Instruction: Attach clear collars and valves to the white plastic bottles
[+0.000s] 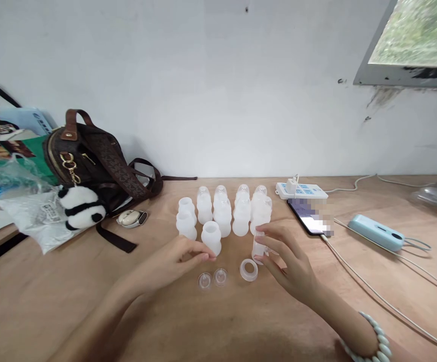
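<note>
Several small translucent white bottles stand in rows on the wooden table. My right hand has its fingers curled round one bottle at the right end of the front row. My left hand lies low on the table with its fingers drawn together, the tips touching the base of a bottle without a cap. In front of the hands lie two clear nipples and a white screw ring.
A brown handbag with a panda charm sits at the left beside plastic bags. A phone, a power strip, cables and a pale blue device lie at the right. A wall rises behind the table.
</note>
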`<move>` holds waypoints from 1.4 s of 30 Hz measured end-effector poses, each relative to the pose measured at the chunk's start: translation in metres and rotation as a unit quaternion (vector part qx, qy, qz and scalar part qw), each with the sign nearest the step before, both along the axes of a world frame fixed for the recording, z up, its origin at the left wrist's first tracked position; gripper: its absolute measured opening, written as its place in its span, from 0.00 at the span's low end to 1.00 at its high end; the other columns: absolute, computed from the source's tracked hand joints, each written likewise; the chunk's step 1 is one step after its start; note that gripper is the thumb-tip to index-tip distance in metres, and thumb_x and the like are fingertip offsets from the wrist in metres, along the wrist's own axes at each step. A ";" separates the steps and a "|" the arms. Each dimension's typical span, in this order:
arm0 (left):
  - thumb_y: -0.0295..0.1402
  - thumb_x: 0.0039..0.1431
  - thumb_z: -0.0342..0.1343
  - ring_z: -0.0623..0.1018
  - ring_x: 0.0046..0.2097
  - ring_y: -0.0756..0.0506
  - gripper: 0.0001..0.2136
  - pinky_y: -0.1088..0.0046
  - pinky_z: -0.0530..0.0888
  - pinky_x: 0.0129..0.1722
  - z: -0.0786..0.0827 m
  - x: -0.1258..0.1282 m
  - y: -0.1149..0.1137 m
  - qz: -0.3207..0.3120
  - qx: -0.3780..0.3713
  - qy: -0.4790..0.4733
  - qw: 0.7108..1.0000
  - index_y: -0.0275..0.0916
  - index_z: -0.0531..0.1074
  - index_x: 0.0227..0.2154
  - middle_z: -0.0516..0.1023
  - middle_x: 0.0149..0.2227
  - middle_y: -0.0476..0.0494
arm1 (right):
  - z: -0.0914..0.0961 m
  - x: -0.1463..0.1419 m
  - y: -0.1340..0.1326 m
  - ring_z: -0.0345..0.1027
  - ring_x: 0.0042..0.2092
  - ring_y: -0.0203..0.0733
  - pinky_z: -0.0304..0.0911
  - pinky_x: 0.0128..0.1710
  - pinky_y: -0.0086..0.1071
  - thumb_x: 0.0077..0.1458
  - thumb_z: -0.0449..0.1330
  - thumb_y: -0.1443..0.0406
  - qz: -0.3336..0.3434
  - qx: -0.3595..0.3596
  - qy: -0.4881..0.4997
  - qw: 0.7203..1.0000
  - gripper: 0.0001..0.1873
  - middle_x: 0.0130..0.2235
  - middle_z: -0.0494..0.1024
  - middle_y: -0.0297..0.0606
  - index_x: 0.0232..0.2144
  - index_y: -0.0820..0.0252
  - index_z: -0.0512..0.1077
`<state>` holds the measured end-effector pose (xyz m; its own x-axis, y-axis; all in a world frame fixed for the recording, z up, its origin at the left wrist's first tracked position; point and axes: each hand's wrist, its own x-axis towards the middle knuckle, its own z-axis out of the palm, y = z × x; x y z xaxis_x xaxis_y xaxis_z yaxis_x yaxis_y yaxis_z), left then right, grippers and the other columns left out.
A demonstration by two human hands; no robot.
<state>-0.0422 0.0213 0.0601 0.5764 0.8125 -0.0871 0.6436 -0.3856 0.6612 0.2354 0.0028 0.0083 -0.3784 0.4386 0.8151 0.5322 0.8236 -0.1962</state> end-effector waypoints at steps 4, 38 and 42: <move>0.43 0.68 0.46 0.77 0.52 0.41 0.18 0.66 0.71 0.52 -0.013 0.009 -0.001 -0.027 -0.022 -0.025 0.999 0.45 0.74 0.54 0.79 0.53 0.46 | -0.002 0.000 0.000 0.70 0.50 0.49 0.73 0.43 0.42 0.61 0.57 0.73 -0.001 -0.005 -0.004 1.000 0.20 0.50 0.70 0.49 0.54 0.56 0.64; 0.41 0.55 0.63 0.71 0.34 0.47 0.12 0.73 0.66 0.39 -0.045 0.059 -0.024 0.060 -0.311 -0.388 0.866 0.35 0.81 0.30 0.77 0.29 0.45 | -0.002 -0.024 -0.023 0.77 0.47 0.45 0.77 0.43 0.38 0.62 0.57 0.71 0.089 -0.005 0.009 0.996 0.13 0.49 0.79 0.51 0.49 0.62 0.69; 0.41 0.55 0.63 0.70 0.34 0.47 0.12 0.73 0.65 0.38 -0.044 0.058 -0.023 0.057 -0.327 -0.374 0.866 0.35 0.81 0.30 0.75 0.28 0.46 | 0.000 -0.023 -0.024 0.77 0.45 0.44 0.77 0.42 0.36 0.63 0.56 0.71 0.083 -0.017 -0.004 0.996 0.09 0.48 0.79 0.50 0.45 0.62 0.71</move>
<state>0.0157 -0.0018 0.0157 0.5902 0.7852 -0.1875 -0.0489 0.2666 0.9626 0.2122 -0.0211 0.0084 -0.4554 0.3962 0.7973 0.3903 0.8937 -0.2211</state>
